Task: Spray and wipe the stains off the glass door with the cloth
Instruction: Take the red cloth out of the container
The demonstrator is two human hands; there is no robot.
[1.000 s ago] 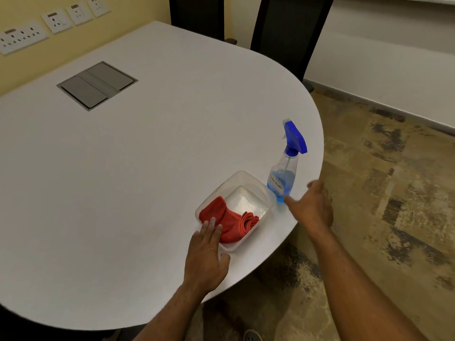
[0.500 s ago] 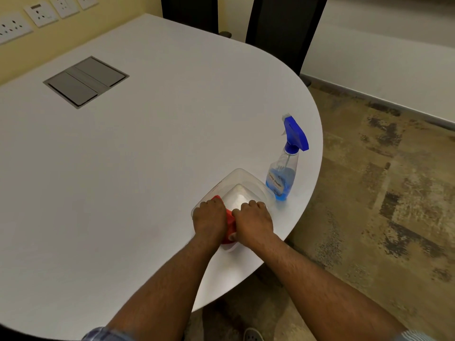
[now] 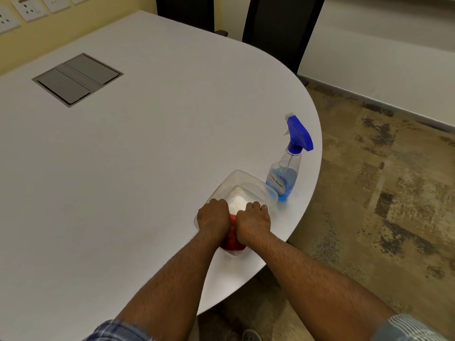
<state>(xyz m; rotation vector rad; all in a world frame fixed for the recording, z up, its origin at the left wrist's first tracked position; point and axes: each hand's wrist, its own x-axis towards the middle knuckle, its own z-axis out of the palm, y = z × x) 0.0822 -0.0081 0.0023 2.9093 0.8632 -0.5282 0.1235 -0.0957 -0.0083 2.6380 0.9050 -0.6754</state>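
Both hands have barely shifted since half a second back; a full second ago the right one was out by the bottle and the left lay flat at the tub's edge. Left hand (image 3: 213, 216) and right hand (image 3: 253, 220) sit knuckles-up, side by side in the near end of the clear plastic tub (image 3: 248, 179), fingers curled down onto the red cloth (image 3: 232, 242). Looks like both are gripping it, but the fingertips are tucked under, so the actual pinch isn't visible. Most of the cloth is buried under the hands, only a red wedge pokes out between the wrists.

Spray bottle (image 3: 286, 174) stands upright just beside the tub's far right corner, near the rounded edge of the white table (image 3: 123, 168). It has blue liquid in the bottom and a blue trigger head; the label is too blurry to read.

Grey flap panel (image 3: 77, 79) is set into the tabletop far left. Wall sockets (image 3: 29, 8) are cut off at the top left, and two dark chair backs (image 3: 283, 28) get cropped at the top. Can't spot any glass door from here.
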